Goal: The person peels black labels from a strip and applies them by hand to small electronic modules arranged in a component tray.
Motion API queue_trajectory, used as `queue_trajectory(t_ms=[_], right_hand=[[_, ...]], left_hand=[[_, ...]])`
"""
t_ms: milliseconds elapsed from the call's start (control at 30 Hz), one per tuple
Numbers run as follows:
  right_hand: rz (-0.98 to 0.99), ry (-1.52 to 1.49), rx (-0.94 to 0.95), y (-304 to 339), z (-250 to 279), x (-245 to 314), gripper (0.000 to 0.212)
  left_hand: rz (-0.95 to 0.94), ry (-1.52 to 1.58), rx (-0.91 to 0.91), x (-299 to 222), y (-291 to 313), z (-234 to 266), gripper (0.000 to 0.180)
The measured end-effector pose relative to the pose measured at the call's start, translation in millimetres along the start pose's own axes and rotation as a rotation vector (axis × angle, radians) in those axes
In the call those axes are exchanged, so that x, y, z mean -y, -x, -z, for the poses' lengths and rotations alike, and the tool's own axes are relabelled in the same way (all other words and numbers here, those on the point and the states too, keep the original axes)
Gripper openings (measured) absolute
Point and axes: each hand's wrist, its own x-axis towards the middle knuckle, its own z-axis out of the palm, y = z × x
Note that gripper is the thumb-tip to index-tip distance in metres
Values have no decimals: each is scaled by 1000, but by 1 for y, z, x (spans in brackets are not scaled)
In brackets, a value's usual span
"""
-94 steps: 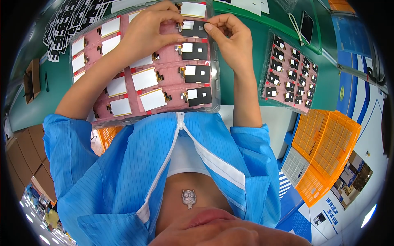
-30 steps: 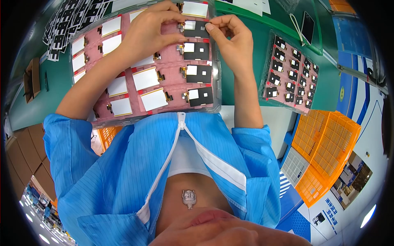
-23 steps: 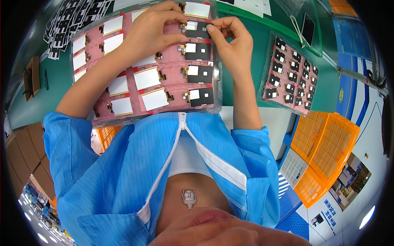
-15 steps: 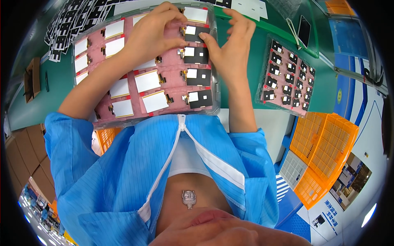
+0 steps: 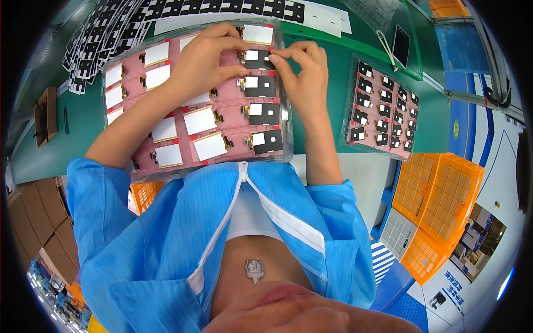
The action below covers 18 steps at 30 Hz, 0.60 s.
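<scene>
A clear tray (image 5: 288, 133) with a pink lining holds rows of small flat display panels. Several in its right column carry black sheets with white cut-outs, such as this black-covered panel (image 5: 259, 87). My left hand (image 5: 205, 62) is open over the tray, thumb and fingers apart around the left end of the second panel (image 5: 256, 59) from the top. At that panel's right edge, by a red tab, my right hand (image 5: 304, 72) is closed, thumb and forefinger pinched together. Whatever sits between those fingertips is too small to make out.
A smaller tray (image 5: 348, 133) of black-covered panels lies right on the green table (image 5: 319, 49). Farther back are a phone (image 5: 401, 45) and strips of black stickers (image 5: 222, 6). A cardboard box (image 5: 45, 114) and pen (image 5: 65, 120) lie left; an orange crate (image 5: 444, 188) stands lower right.
My right hand has gone from spread fingers, with its thumb on the panel, to a pinch at the panel's right edge. My left hand keeps its place at the panel. The view has shifted slightly.
</scene>
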Motion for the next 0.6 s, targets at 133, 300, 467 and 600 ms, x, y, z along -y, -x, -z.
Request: queue_trajectory(t_ms=[133, 300, 467, 600], right_hand=[[-128, -337, 6, -12, 9, -19, 11], [-208, -229, -196, -55, 3, -88, 14], [-114, 112, -109, -94, -36, -162, 17], [-138, 313, -36, -105, -60, -182, 24]], left_hand=[[57, 25, 23, 2, 2, 2, 40], [39, 139, 40, 5, -8, 20, 30], [-81, 182, -34, 12, -91, 23, 9], [-102, -43, 120, 81, -163, -29, 14]])
